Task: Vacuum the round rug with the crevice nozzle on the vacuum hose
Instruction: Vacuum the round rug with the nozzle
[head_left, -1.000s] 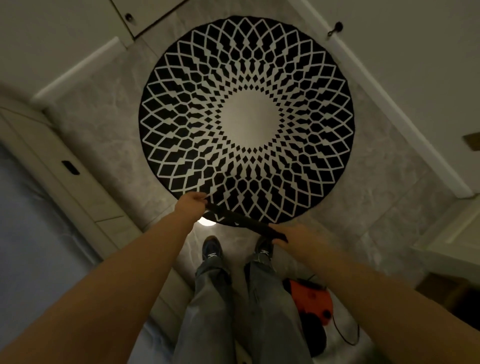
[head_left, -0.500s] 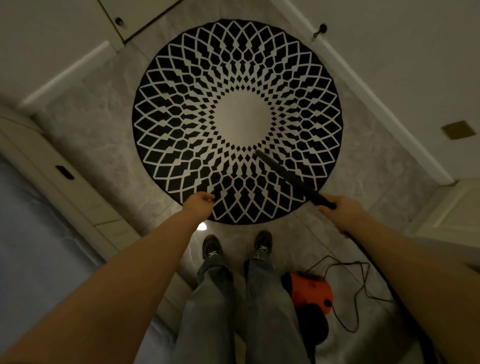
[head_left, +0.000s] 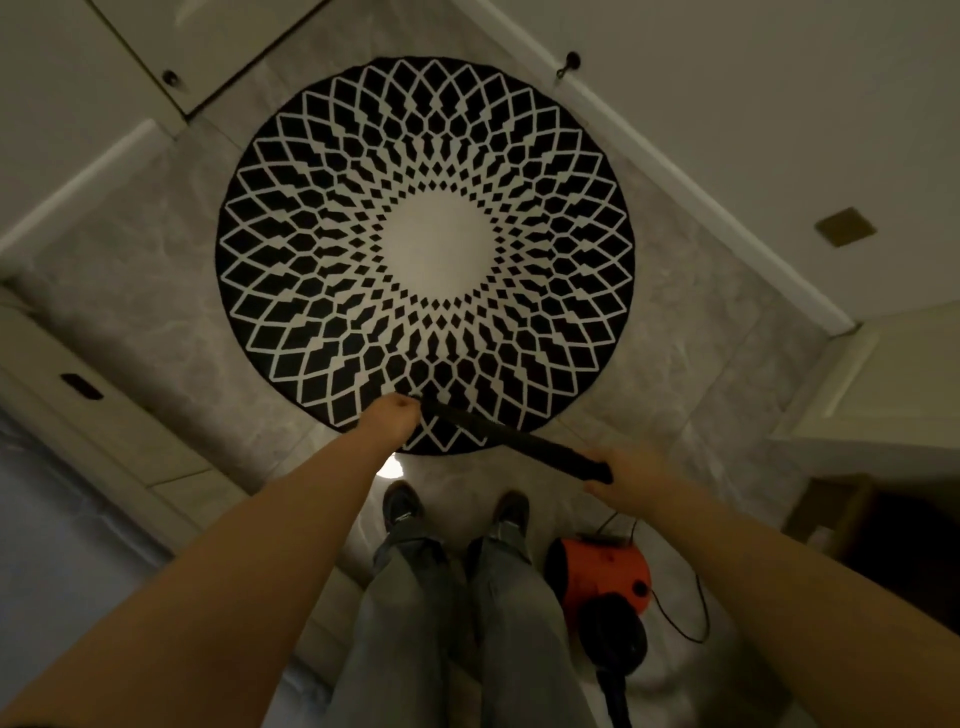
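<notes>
The round rug (head_left: 426, 156), black with a white lattice pattern and a pale centre, lies flat on the grey tile floor ahead of my feet. A long black crevice nozzle (head_left: 509, 441) hangs across the rug's near edge. My right hand (head_left: 631, 475) grips its wide end, and my left hand (head_left: 389, 415) is closed at its narrow tip. The orange and black vacuum (head_left: 602, 577) sits on the floor to the right of my right shoe, its hose leading off the bottom of the view.
A thin black cord (head_left: 691, 618) loops on the tiles beside the vacuum. White baseboards and walls close in the rug on the left and right. A cabinet door (head_left: 171, 78) stands at the far left, a drawer front (head_left: 83, 387) at the near left.
My right hand swung the nozzle from pointing out over the rug back across its near edge. Its tip has come to my left hand.
</notes>
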